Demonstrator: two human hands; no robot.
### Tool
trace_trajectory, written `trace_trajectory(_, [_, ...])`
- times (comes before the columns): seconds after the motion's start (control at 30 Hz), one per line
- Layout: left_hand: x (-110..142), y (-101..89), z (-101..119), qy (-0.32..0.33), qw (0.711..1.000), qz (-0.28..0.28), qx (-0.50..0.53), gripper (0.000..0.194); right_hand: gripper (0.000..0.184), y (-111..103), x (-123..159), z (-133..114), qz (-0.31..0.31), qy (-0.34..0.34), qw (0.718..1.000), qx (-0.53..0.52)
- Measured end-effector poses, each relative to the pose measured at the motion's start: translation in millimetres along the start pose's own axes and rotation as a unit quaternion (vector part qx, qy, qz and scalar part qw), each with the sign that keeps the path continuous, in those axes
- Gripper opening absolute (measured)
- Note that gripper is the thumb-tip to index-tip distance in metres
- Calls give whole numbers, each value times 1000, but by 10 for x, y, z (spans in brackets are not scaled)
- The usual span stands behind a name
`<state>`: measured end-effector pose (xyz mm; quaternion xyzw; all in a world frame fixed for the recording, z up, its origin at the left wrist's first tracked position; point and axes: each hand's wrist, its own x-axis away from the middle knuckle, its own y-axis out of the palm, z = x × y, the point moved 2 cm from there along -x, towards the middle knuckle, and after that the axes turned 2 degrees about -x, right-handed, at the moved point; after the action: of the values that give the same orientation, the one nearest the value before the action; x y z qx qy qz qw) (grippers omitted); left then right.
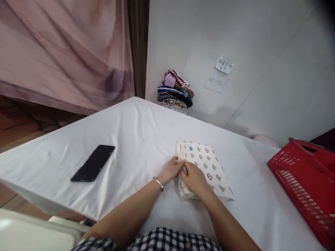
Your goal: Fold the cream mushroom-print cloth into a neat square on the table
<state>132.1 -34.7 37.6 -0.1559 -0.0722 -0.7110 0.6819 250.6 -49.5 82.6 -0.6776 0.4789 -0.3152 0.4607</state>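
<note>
A folded white cloth, printed with grey mouse-head shapes and a few red and blue ones, lies on the white-covered table. Its layered folds show along the left edge. My left hand, with a silver bracelet at the wrist, pinches that edge from the left. From above, my right hand closes on the same edge, its thumb side touching my left fingertips. Part of the fold is hidden beneath my right hand. Whether the cloth is a garment I cannot tell.
A black phone lies on the table's left part. At the right edge stands a red plastic basket. A stack of folded clothes is at the back by the wall, where paper notes hang. A pink curtain hangs at the left.
</note>
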Motion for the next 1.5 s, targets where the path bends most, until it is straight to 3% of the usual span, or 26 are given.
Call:
trace_trajectory(0.17, [-19, -4, -12, 7, 1000, -6, -9, 39, 10, -29, 134, 16, 7, -34, 992, -125])
trace_trajectory(0.3, [-41, -13, -34, 2, 1000, -2, -23, 33, 15, -50, 304, 34, -17, -67, 970, -234])
trace_trajectory(0.4, [-42, -21, -35, -1, 1000, -8, -22, 32, 24, -168, 367, 197, -38, -57, 959, -273])
trace_trajectory(0.53, [-31, -33, -16, -8, 999, -3, -32, 38, 38, -402, 258, 547, 73, 1, 982, -176])
trace_trajectory(0.6, [-31, -39, -10, -4, 999, 6, -51, 40, 46, -401, 164, 624, 94, 16, 990, -101])
trace_trajectory(0.73, [-50, -51, -30, 22, 996, 13, -80, 39, 58, -90, 51, 449, -41, -60, 997, -9])
trace_trajectory(0.83, [-65, -67, -50, 50, 996, 25, -74, 38, 58, 97, 57, 285, -94, -84, 992, 20])
trace_trajectory(1.0, [-49, -75, -38, 44, 997, 25, -65, 48, 59, 83, 100, 263, -102, -74, 992, 18])
trace_trajectory(1.13, [-24, -56, -12, 25, 998, -1, -52, 46, 55, -51, 45, 306, -111, -96, 988, -38])
trace_trajectory(1.2, [-18, -48, -3, 20, 999, -7, -41, 44, 51, -159, -70, 348, -85, -100, 990, -50])
trace_trajectory(1.33, [-30, -52, -15, 10, 998, 7, -61, 46, 54, -324, -436, 578, -2, -65, 998, 17])
trace_trajectory(1.5, [-81, -59, -89, 23, 995, -5, -101, 49, 61, -181, -761, 1019, -48, 44, 994, 88])
